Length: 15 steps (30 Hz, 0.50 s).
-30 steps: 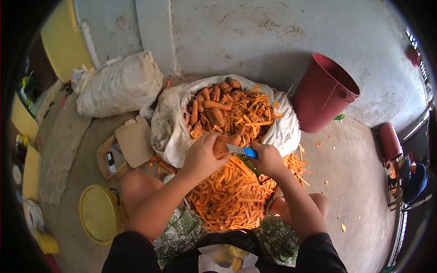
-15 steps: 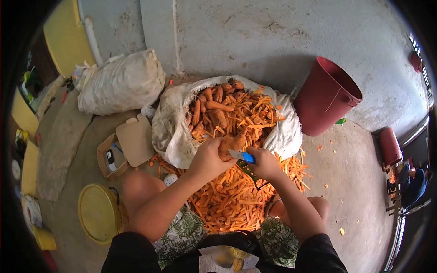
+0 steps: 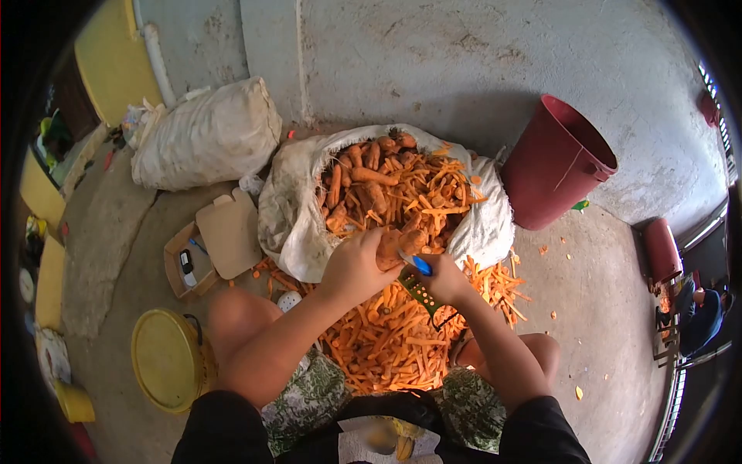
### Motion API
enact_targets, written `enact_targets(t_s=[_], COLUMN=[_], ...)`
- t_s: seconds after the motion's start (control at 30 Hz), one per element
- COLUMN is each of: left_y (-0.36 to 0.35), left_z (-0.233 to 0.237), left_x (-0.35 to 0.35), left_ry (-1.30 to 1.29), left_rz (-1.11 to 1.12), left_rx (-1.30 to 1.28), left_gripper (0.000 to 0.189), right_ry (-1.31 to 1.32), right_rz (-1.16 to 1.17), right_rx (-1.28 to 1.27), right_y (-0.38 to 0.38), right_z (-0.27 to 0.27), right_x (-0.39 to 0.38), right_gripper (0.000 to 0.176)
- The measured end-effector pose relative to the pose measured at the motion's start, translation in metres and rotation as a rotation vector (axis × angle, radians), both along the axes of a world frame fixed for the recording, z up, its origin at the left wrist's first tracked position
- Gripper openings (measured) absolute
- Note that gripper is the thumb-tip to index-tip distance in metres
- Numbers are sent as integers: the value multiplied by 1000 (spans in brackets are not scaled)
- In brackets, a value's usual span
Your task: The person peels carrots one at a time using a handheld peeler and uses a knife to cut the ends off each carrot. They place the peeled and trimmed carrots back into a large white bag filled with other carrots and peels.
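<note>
My left hand is wrapped round a thick orange carrot in front of the sack's mouth. In my right hand is a knife with a blue handle, its short blade right at the carrot's side. Just below that hand shows a green perforated piece with a dark loop, partly hidden by the fingers. Behind the hands, the open white sack holds whole carrots and cut strips. A large heap of orange carrot strips lies under my forearms, between my legs.
A red bin stands right of the sack, against the wall. On the left are a full white sack, an open cardboard box with small items, and a yellow lidded bucket. Another person sits at far right.
The knife has turned a little against the carrot, and less of its blade shows. The green perforated piece has come further into view below my right hand.
</note>
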<state>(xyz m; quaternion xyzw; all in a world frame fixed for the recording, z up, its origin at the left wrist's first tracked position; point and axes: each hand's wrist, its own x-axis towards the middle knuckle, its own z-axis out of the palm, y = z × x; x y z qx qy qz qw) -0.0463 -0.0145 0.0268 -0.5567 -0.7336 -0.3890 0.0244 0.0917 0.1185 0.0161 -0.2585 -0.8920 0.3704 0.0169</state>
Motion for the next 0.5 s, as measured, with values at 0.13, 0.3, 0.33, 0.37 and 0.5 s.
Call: enact_targets(t_s=[0.13,0.3,0.33,0.37,0.5], left_y=[-1,-13,-10,-7,-7], left_z=[3,18,17,16,18], left_x=[-4,45,39,31,12], left_ry=[-97,-157,-198,-245,-518], left_rz=[-101,-466,-464,-451,-405], left_rx=[-92,80,86,96,105], left_gripper=[50,47,47,47,44], right_ry=[-4,172,42,36,-135], right_rz=[42,-214,-408,-413,-414], right_rx=[-32,-314,-452,-453,-152], right_y=[5,97,101,98,52], right_z=[-11,-113,-107,-103,-44], right_x=[1,20,14,15,6], right_gripper=[18,19,25,25,29])
